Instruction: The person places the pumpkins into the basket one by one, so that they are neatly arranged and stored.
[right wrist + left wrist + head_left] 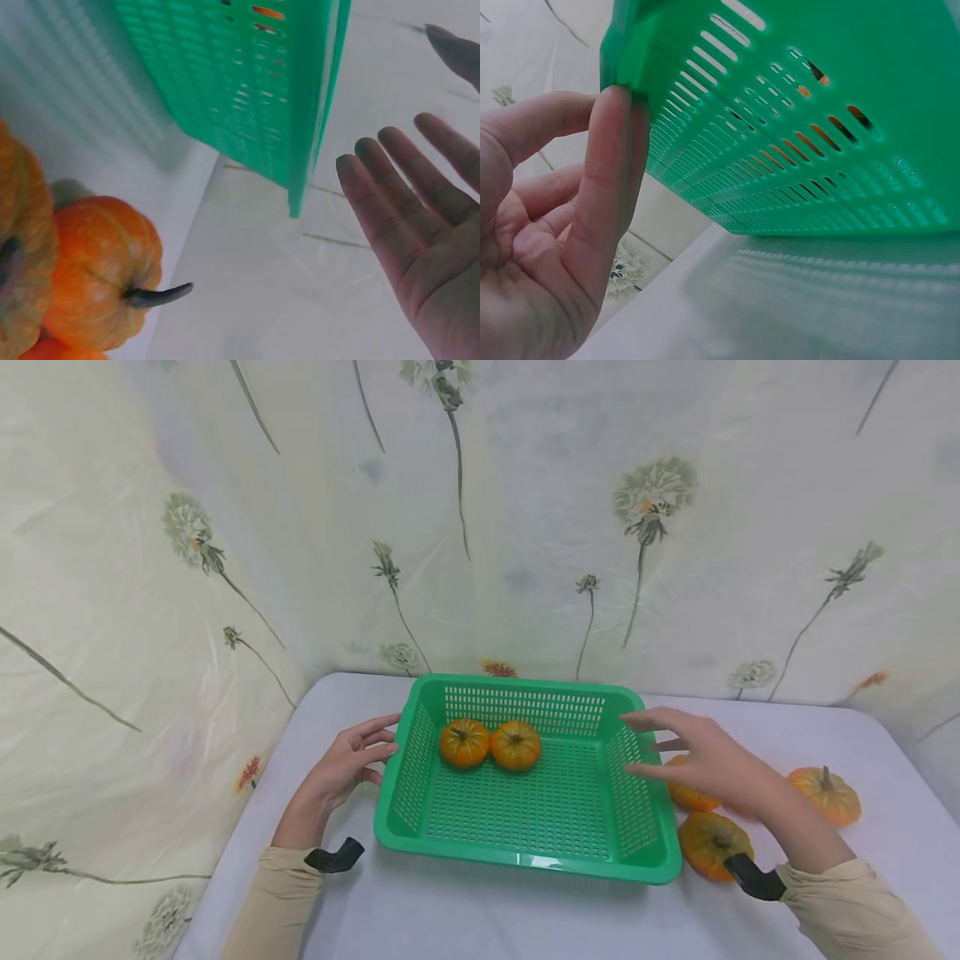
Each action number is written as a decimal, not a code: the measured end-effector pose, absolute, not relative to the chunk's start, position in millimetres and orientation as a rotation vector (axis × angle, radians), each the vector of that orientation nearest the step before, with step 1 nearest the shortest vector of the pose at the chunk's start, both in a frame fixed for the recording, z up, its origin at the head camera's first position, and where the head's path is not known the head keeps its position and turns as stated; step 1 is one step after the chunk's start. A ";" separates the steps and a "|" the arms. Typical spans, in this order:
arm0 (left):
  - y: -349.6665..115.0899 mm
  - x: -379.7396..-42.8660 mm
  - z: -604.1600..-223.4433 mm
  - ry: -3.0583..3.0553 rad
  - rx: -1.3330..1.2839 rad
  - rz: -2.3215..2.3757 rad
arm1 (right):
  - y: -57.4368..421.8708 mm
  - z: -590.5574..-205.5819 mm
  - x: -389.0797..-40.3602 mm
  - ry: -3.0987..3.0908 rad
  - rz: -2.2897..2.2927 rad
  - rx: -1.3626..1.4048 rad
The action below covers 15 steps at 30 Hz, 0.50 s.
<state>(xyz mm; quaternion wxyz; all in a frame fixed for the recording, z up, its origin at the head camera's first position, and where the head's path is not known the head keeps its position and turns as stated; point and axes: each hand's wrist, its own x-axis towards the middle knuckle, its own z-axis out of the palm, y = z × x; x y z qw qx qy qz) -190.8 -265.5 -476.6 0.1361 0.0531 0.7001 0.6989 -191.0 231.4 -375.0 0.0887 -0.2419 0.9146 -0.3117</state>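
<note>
No text is legible, though a pale patch (538, 861) on the basket (600, 869) may be a label.

The left hand (574, 236) touches a slotted green basket (870, 79) — orange showing through.

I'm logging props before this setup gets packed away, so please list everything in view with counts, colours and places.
Rectangular perforated plastic basket: one, green, mid-table
Round ribbed pumpkins: two, orange, inside the basket, back left
Other ribbed pumpkins: at least three, orange to greenish, right of the basket; the arm may hide more
Smooth flat table: one, white, beneath the basket
Dandelion-print sheeting: pieces uncountable, pale, behind and left of the table
Black wrist pieces: two, black, one per wrist
Fabric sleeves: two, beige, on the forearms
Left hand: one, bare, at the basket's left rim
Right hand: one, bare, near its right end
</note>
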 end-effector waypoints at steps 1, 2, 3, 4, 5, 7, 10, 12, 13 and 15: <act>-265.6 -190.9 -476.7 2.030 0.155 2.022 | 233.9 -376.1 -189.1 2.723 -0.923 -0.723; -265.6 -190.9 -476.8 2.034 0.154 2.021 | 236.3 -377.3 -187.5 2.730 -0.916 -0.734; -265.7 -190.8 -476.8 2.037 0.156 2.019 | 238.8 -378.9 -186.1 2.742 -0.909 -0.750; -265.8 -190.7 -476.8 2.036 0.157 2.020 | 241.4 -380.7 -184.8 2.751 -0.902 -0.762; -265.8 -190.5 -476.7 2.033 0.159 2.022 | 244.0 -382.6 -183.4 2.769 -0.889 -0.773; -265.8 -190.4 -476.7 2.030 0.167 2.026 | 249.8 -387.0 -180.3 2.800 -0.863 -0.782; -265.6 -190.1 -476.2 2.023 0.174 2.029 | 259.4 -393.3 -174.8 2.830 -0.822 -0.736; -265.6 -190.3 -476.2 2.025 0.172 2.026 | 266.0 -396.9 -170.9 2.839 -0.808 -0.693; -265.8 -190.4 -476.2 2.027 0.169 2.024 | 269.2 -398.9 -169.2 2.846 -0.802 -0.669; -265.9 -190.3 -476.1 2.024 0.152 2.025 | 275.5 -403.1 -166.4 2.851 -0.803 -0.649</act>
